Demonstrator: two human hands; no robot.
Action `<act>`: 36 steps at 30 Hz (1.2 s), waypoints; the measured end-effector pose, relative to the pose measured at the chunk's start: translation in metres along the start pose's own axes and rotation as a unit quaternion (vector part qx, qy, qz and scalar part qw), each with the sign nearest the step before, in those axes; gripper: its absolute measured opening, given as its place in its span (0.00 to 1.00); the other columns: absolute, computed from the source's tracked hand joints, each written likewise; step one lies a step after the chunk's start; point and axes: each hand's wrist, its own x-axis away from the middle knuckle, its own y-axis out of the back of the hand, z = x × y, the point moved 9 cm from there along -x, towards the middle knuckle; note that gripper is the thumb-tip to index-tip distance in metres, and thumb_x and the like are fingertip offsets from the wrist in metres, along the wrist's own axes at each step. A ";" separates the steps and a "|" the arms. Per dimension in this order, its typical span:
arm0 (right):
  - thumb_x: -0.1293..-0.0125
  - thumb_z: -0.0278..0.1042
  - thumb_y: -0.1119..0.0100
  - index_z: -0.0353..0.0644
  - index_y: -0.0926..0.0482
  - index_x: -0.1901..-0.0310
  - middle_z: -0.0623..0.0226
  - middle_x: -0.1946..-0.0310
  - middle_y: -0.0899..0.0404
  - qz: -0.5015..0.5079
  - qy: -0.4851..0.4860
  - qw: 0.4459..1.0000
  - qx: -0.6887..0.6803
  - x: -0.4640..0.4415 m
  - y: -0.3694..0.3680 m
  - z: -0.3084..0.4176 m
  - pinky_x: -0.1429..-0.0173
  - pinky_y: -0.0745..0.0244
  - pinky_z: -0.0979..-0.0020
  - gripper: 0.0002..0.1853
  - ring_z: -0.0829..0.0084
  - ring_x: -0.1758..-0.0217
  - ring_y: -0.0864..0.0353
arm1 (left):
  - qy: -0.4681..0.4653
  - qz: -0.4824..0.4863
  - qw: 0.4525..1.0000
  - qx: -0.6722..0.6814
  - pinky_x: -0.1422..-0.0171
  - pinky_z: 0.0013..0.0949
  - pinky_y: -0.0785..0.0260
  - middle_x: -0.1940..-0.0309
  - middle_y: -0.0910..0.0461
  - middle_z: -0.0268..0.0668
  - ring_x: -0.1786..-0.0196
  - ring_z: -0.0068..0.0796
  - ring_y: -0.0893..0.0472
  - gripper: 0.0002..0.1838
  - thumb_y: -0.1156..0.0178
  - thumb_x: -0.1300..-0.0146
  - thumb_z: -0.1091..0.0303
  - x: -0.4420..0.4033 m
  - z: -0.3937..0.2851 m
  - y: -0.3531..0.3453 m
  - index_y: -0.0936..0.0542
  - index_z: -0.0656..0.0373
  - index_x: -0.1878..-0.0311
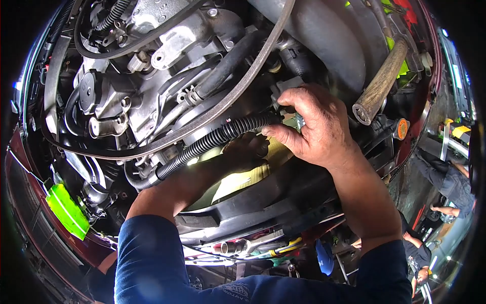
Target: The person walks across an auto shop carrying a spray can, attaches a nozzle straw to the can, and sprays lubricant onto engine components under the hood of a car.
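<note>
My right hand (321,126) is curled at the right end of a black corrugated tube (217,136), its thumb and forefinger on either side of that end. A small greyish-green part shows between these fingers, too hidden to name. My left hand (246,151) reaches under the tube into the dark gap by a yellowish, lit surface (243,178). Shadow covers its fingers, and I cannot make out what they touch. A ribbed drive belt (238,93) loops loosely over the engine (167,66), above both hands.
A wooden handle (382,81) juts in at the upper right, beside a large grey duct (324,40). A black shroud (263,190) curves in front of me. Bright green cloth (67,210) lies at the left. Other people (448,185) are at the far right.
</note>
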 end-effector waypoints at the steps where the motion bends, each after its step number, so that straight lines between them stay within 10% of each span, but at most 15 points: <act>1: 0.43 0.52 0.27 0.42 0.23 0.57 0.61 0.67 0.17 -0.001 0.006 1.000 0.004 0.000 0.000 0.001 0.57 0.20 0.61 0.24 0.58 0.63 0.16 | -0.001 0.001 1.000 0.001 0.35 0.56 0.31 0.41 0.32 0.48 0.36 0.53 0.30 0.41 0.29 0.45 0.43 -0.002 -0.005 0.004 0.33 0.48 0.32; 3: 0.43 0.53 0.27 0.42 0.23 0.57 0.61 0.67 0.17 0.003 -0.001 1.000 0.003 0.000 0.000 0.001 0.57 0.20 0.61 0.24 0.58 0.62 0.16 | 0.135 0.094 0.986 0.029 0.34 0.54 0.32 0.40 0.34 0.50 0.36 0.52 0.30 0.40 0.29 0.44 0.44 -0.001 0.009 -0.005 0.32 0.49 0.32; 10: 0.43 0.53 0.27 0.42 0.23 0.57 0.61 0.67 0.17 -0.007 0.013 1.000 0.008 0.000 0.001 0.002 0.58 0.20 0.61 0.24 0.59 0.64 0.16 | 0.078 0.044 0.992 0.094 0.30 0.50 0.36 0.39 0.35 0.52 0.35 0.55 0.32 0.35 0.33 0.39 0.54 -0.006 -0.002 0.010 0.33 0.55 0.32; 12: 0.43 0.53 0.27 0.42 0.22 0.57 0.61 0.67 0.17 -0.004 0.008 1.000 0.005 0.000 0.001 0.002 0.58 0.19 0.62 0.24 0.59 0.64 0.15 | 0.142 0.188 0.956 0.172 0.29 0.50 0.37 0.38 0.34 0.54 0.32 0.55 0.34 0.36 0.34 0.40 0.58 -0.008 -0.003 -0.001 0.34 0.57 0.30; 19: 0.47 0.48 0.21 0.41 0.23 0.56 0.61 0.65 0.18 -0.002 0.022 1.000 -0.001 0.000 0.001 0.002 0.62 0.21 0.64 0.26 0.61 0.66 0.17 | 0.036 0.079 0.990 0.113 0.34 0.49 0.34 0.42 0.27 0.50 0.36 0.50 0.28 0.38 0.33 0.42 0.63 -0.009 0.002 0.000 0.34 0.55 0.28; 21: 0.46 0.50 0.23 0.42 0.23 0.57 0.61 0.65 0.17 0.005 0.011 1.000 0.006 -0.001 0.001 0.002 0.60 0.20 0.63 0.25 0.60 0.64 0.16 | 0.039 0.332 0.910 0.246 0.39 0.48 0.30 0.44 0.24 0.47 0.41 0.46 0.24 0.38 0.32 0.42 0.64 -0.010 -0.015 -0.005 0.34 0.55 0.28; 28: 0.45 0.52 0.25 0.43 0.22 0.57 0.61 0.63 0.16 0.012 -0.005 1.000 0.016 0.000 -0.001 0.000 0.58 0.19 0.63 0.25 0.59 0.62 0.15 | -0.051 0.129 0.988 0.060 0.49 0.45 0.30 0.54 0.20 0.41 0.53 0.43 0.24 0.36 0.31 0.42 0.60 -0.002 -0.003 0.004 0.30 0.52 0.29; 36: 0.45 0.52 0.25 0.43 0.22 0.57 0.61 0.63 0.16 0.009 0.004 1.000 0.021 0.000 0.000 0.001 0.58 0.20 0.62 0.25 0.59 0.62 0.15 | -0.062 0.117 0.990 0.049 0.49 0.49 0.31 0.62 0.19 0.38 0.53 0.43 0.26 0.25 0.33 0.40 0.59 -0.006 0.000 -0.016 0.22 0.52 0.39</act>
